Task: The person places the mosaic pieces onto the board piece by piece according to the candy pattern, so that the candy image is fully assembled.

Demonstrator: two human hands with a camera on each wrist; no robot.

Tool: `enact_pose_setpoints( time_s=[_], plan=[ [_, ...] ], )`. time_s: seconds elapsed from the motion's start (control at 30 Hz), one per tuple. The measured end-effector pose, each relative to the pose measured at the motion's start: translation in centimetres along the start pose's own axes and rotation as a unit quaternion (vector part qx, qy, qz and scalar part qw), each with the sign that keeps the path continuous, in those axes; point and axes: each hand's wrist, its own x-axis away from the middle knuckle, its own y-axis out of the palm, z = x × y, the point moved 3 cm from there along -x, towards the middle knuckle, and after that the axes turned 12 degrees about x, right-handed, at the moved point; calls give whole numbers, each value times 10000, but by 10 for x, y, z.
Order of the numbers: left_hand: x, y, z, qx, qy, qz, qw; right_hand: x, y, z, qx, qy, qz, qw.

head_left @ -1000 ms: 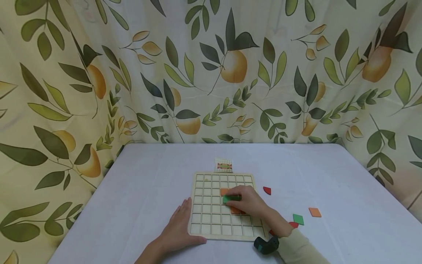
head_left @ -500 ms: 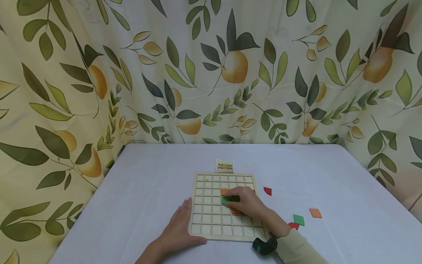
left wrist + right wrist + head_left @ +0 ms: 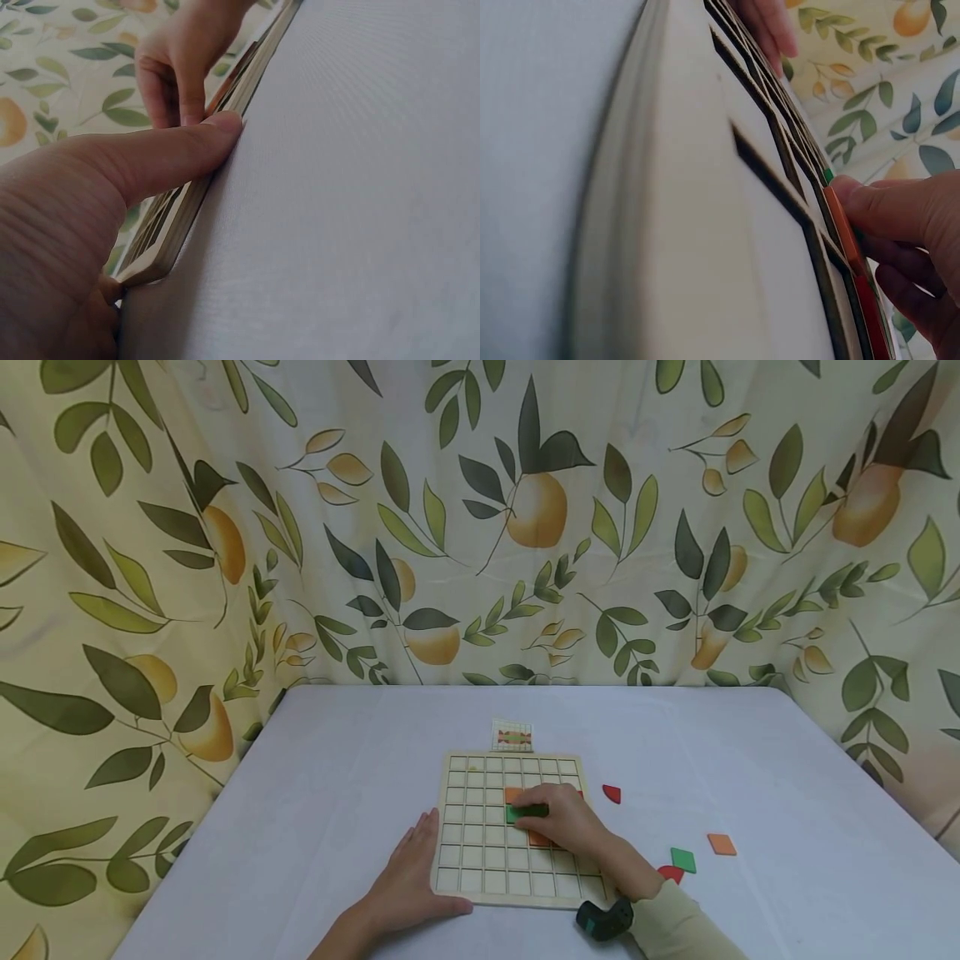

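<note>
A pale wooden grid board lies on the white table. My left hand rests against its front left corner, fingers straight along the left side and thumb across the front edge. Over the grid, my right hand pinches a green tile between thumb and fingers, down at the cells. An orange tile sits just behind the green one. Another orange tile shows in front of the fingers. In the right wrist view, an orange tile and a red piece lie in the grid.
A small pattern card lies behind the board. To its right are loose pieces: a red quarter-round, a green tile, a red piece and an orange tile. A black device sits at my right wrist.
The green tile in my right hand has shifted slightly left, so its left edge lines up with the orange tile behind it. My left hand has stayed on the board's corner.
</note>
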Motion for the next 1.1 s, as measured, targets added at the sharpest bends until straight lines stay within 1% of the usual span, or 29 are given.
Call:
enact_pose_setpoints(
  time_s=[0.13,0.37,0.63,0.73,0.87,0.97,1.1],
  plan=[
    [0,0,0,16,-90,-28,10000,0,-1,0,5,25,-38,10000],
    [0,0,1,13,-138,-35,9999,0,-2,-2,72,-104,13,9999],
    [0,-2,2,12,-104,-51,9999,3,-6,-1,66,-112,29,9999],
    [0,-2,0,-13,-36,-10,10000,5,-11,1,137,-97,0,9999],
    [0,-2,0,29,-16,32,10000,14,-21,6,254,19,-6,9997],
    [1,-1,1,76,-80,7,9999,24,-28,12,383,169,10,9991],
    [1,0,2,73,-105,-7,9999,37,-37,22,606,182,118,9979]
  ],
)
